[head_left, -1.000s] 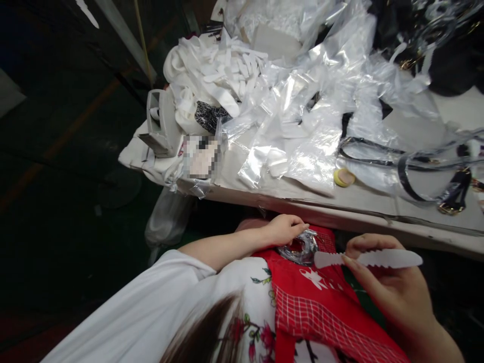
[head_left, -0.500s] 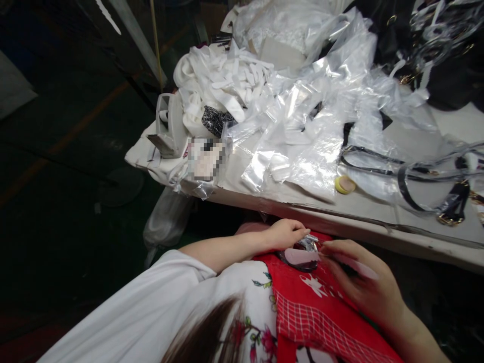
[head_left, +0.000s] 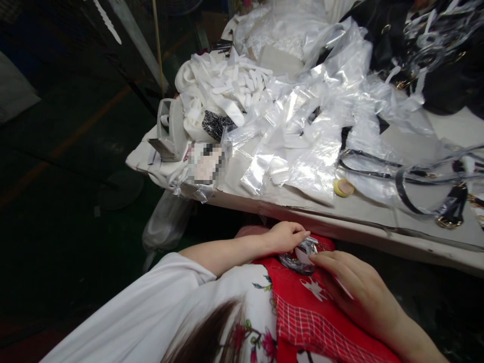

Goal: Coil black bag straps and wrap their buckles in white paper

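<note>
Over my lap, my left hand (head_left: 288,238) is closed on a coiled dark strap (head_left: 294,263) in shiny clear plastic, with its thumb and fingers pinching the upper end. My right hand (head_left: 353,280) is closed on a whitish strip (head_left: 303,256) at the right side of the coil. One end of the strip lies across the coil, and a thin edge of it shows below my right fingers. Those fingertips are partly hidden behind the hand. Beneath both hands lies a red apron (head_left: 302,292).
The table (head_left: 249,202) edge runs just beyond my hands. On it are clear plastic sleeves (head_left: 302,146), a heap of white strips (head_left: 234,83), a tape dispenser (head_left: 170,131), a yellow tape roll (head_left: 343,188) and wrapped black straps (head_left: 408,186). Black bags (head_left: 449,75) lie far right.
My right hand has moved left, closer to the coil, carrying the whitish strip further in over it. My left hand keeps its hold on the strap.
</note>
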Demonstrator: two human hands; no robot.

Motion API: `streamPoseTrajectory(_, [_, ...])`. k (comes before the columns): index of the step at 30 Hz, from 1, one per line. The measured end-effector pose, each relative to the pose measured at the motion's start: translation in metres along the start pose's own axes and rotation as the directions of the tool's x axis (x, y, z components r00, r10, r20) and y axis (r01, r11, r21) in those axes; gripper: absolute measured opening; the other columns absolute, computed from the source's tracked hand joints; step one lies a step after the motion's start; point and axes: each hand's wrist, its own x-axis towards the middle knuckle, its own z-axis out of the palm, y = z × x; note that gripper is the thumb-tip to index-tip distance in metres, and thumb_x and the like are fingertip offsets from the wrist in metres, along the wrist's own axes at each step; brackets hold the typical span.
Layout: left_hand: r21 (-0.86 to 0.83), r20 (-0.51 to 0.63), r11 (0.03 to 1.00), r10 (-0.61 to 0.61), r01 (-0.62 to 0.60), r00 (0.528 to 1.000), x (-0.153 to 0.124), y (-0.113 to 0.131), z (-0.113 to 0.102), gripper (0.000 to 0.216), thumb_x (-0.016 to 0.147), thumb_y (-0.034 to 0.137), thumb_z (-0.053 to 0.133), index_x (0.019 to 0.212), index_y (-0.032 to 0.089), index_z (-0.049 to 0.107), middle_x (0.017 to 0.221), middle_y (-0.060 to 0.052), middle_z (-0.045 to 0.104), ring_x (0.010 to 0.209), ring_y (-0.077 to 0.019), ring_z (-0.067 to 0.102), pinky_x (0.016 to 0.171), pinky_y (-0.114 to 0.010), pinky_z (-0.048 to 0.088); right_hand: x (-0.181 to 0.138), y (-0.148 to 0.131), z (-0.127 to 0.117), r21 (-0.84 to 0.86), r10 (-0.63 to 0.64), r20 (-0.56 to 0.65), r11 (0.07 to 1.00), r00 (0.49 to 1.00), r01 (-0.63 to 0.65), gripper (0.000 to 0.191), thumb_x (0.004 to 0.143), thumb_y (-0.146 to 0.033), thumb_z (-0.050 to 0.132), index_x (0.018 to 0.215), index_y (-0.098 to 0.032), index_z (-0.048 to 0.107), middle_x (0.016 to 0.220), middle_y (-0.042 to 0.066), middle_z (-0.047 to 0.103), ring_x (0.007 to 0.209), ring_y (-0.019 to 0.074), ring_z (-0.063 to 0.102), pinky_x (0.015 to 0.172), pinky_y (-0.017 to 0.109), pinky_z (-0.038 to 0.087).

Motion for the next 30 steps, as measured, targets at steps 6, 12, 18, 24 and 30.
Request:
streamPoseTrajectory(6, [-0.067,-0.031,0.996,0.057,-0.059,0.998,0.001,-0.004,0.001,0.037,0.088,0.044,0.051,0.089,0.012,0.070,0.073,-0.003,0.065,0.061,-0.0128,0.057,0.062,-0.024,0.046,0.006,0.013,0.038,0.005,0.071,0.072,0.997,0.995,-0.071,0.039,0.088,-0.008,0.044,0.120,-0.022,0.062,0.114,0.009,0.071,0.100,0.0225,0.068,0.086,0.036,0.057])
streamPoseTrajectory(12, [-0.133,0.043,0.991,0.006,0.000,0.999,-0.003,-0.006,-0.001,0.035,0.085,0.043,0.056,0.092,0.012,0.070,0.076,-0.004,0.067,0.065,-0.0140,0.059,0.060,-0.023,0.047,0.004,0.027,0.053,0.198,0.444,-0.054,0.882,0.894,-0.427,0.016,0.090,-0.030,0.058,0.101,-0.024,0.068,0.093,0.005,0.073,0.083,0.0207,0.070,0.074,0.031,0.058])
streamPoseTrajectory(18, [0.063,0.002,0.974,0.219,-0.219,0.976,-0.012,0.006,-0.004,0.049,0.094,0.047,0.038,0.078,0.012,0.068,0.070,-0.001,0.063,0.066,-0.0130,0.054,0.062,-0.022,0.041,0.007,0.042,0.038,0.413,0.686,0.074,0.640,0.724,-0.649,0.022,0.083,-0.041,0.065,0.077,-0.021,0.072,0.077,0.004,0.074,0.070,0.0207,0.067,0.068,0.031,0.053])
streamPoseTrajectory(24, [0.124,-0.004,0.947,0.301,-0.298,0.954,-0.017,0.015,-0.002,0.039,0.090,0.043,0.050,0.075,0.013,0.069,0.067,0.000,0.063,0.064,-0.0115,0.053,0.062,-0.020,0.040,0.003,0.065,0.047,0.630,0.748,0.281,0.329,0.601,-0.704,0.034,0.079,-0.050,0.066,0.066,-0.018,0.068,0.061,0.001,0.068,0.056,0.0172,0.060,0.055,0.027,0.049])
streamPoseTrajectory(30, [0.068,-0.001,0.934,0.351,-0.350,0.936,-0.014,0.009,0.000,0.035,0.091,0.039,0.051,0.082,0.012,0.072,0.079,-0.002,0.069,0.071,-0.0123,0.058,0.069,-0.019,0.044,-0.002,0.066,0.075,0.712,0.732,0.413,0.111,0.541,-0.694,0.048,0.074,-0.062,0.065,0.064,-0.015,0.070,0.060,0.006,0.070,0.055,0.0218,0.065,0.053,0.032,0.052])
